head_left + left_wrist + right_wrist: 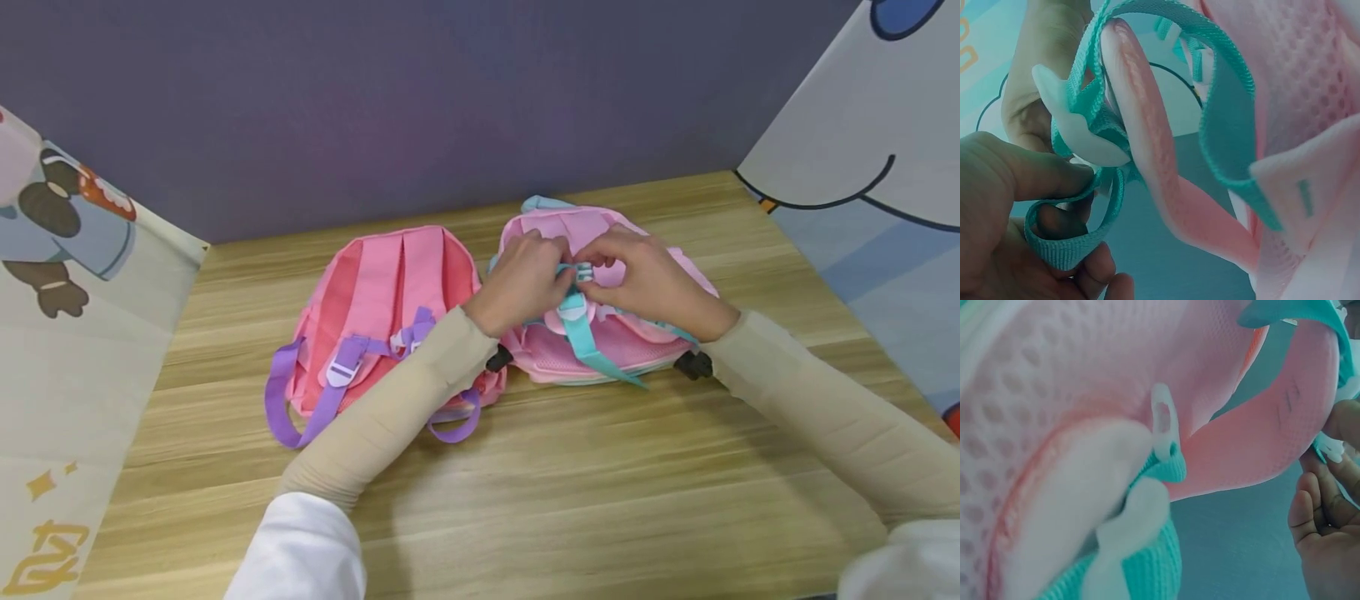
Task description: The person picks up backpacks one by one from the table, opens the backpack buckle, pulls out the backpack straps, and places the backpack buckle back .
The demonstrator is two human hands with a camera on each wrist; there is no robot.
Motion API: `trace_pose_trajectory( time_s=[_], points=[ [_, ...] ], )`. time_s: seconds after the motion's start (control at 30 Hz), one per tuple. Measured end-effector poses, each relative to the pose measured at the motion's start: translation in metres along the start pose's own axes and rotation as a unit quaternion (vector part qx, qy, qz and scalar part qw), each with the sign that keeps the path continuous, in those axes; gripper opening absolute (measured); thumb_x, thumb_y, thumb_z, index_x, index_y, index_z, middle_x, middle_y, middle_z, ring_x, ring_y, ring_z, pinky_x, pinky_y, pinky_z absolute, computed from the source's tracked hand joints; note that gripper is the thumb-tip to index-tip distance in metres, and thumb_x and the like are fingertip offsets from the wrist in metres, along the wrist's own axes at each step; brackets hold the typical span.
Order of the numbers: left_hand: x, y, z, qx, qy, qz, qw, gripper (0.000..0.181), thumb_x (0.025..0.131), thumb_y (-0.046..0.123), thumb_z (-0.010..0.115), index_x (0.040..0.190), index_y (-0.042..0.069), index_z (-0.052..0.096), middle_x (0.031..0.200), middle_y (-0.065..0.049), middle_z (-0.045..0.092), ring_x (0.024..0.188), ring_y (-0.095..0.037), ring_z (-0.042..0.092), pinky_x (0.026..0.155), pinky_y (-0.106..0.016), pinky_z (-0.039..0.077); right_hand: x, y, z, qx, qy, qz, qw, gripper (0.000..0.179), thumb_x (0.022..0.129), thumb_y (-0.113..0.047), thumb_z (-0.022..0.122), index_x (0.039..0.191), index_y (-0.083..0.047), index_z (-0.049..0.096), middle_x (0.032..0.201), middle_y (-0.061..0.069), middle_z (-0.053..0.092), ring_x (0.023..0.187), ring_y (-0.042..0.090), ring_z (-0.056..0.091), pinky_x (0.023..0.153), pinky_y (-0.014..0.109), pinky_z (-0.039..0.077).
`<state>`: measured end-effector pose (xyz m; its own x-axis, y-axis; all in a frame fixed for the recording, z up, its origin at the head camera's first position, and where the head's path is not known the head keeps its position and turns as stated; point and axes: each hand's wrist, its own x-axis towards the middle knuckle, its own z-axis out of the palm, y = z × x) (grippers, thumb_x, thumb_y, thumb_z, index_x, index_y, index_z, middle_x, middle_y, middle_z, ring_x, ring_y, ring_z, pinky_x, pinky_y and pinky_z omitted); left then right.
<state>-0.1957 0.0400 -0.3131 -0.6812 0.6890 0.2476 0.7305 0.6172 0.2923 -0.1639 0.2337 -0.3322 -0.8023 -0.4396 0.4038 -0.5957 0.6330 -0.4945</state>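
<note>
Head cam: lt pink bkpk (pixel 540 352) lies on wood table (pixel 570 500) nr back edge, R of mid; coral bkpk (pixel 375 292) w/ purple straps (pixel 277 396) just beside it, toward table's L edge. Both hands close tog. over lt pink bkpk. L hand (pixel 527 273) pinches teal strap (pixel 1063 252) btwn thumb & fingers, a loop of it hanging below thumb. R hand (pixel 645 275) pinches white buckle (pixel 584 272), fingertips partly hidden. Loose teal end (pixel 588 346) runs down bkpk toward table's front edge. L sleeve (pixel 390 408) crosses coral bkpk's front R part.
</note>
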Motion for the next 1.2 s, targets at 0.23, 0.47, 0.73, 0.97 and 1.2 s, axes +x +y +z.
trace_pose_trajectory(
  time_s=[0.23, 0.47, 0.73, 0.97, 1.2],
  points=[
    [-0.0017, -0.0016, 0.0026, 0.000, 0.015, 0.006, 0.9999, 0.012, 0.086, 0.016, 0.057, 0.075, 0.013, 0.060, 0.064, 0.005, 0.053, 0.067, -0.015, 0.045, 0.064, -0.029, 0.037, 0.0005, 0.0013, 0.0025, -0.012, 0.008, -0.007, 0.9999, 0.025, 0.074, -0.006, 0.080, 0.096, -0.011, 0.069, 0.085, -0.003, 0.058, 0.081, 0.017, 0.053, 0.072, 0.036, 0.043],
    [-0.0020, -0.0005, 0.0017, -0.009, 0.019, 0.006, 0.9998, 0.013, 0.083, 0.015, 0.057, 0.070, 0.015, 0.055, 0.062, 0.005, 0.051, 0.068, -0.014, 0.043, 0.066, -0.033, 0.033, 0.0011, 0.0006, 0.0007, -0.016, 0.010, -0.008, 0.9998, 0.024, 0.074, -0.005, 0.079, 0.095, -0.012, 0.070, 0.083, -0.003, 0.058, 0.079, 0.017, 0.053, 0.070, 0.036, 0.043],
    [-0.0026, 0.0014, 0.0028, -0.013, 0.019, 0.017, 0.9996, 0.014, 0.082, 0.011, 0.055, 0.069, 0.015, 0.053, 0.061, 0.005, 0.049, 0.070, -0.013, 0.043, 0.072, -0.036, 0.031, 0.0013, -0.0013, 0.0006, -0.013, 0.011, 0.001, 0.9999, 0.022, 0.071, -0.002, 0.080, 0.089, -0.009, 0.069, 0.082, -0.002, 0.058, 0.077, 0.016, 0.053, 0.069, 0.036, 0.044],
    [-0.0031, 0.0021, 0.0033, -0.004, 0.023, 0.025, 0.9994, 0.015, 0.083, 0.010, 0.055, 0.070, 0.015, 0.053, 0.062, 0.006, 0.049, 0.073, -0.012, 0.043, 0.073, -0.037, 0.032, 0.0020, -0.0033, -0.0006, -0.027, 0.004, 0.028, 0.9992, 0.020, 0.071, -0.004, 0.081, 0.087, -0.009, 0.069, 0.081, -0.002, 0.060, 0.076, 0.015, 0.053, 0.068, 0.038, 0.045],
    [-0.0028, 0.0021, 0.0055, -0.011, 0.034, 0.037, 0.9987, 0.016, 0.084, 0.008, 0.055, 0.069, 0.014, 0.053, 0.062, 0.006, 0.049, 0.073, -0.013, 0.044, 0.073, -0.040, 0.032, 0.0009, -0.0044, -0.0019, -0.026, 0.006, 0.030, 0.9992, 0.021, 0.071, -0.004, 0.081, 0.087, -0.008, 0.069, 0.081, -0.002, 0.060, 0.075, 0.016, 0.053, 0.068, 0.038, 0.045]
  ],
)
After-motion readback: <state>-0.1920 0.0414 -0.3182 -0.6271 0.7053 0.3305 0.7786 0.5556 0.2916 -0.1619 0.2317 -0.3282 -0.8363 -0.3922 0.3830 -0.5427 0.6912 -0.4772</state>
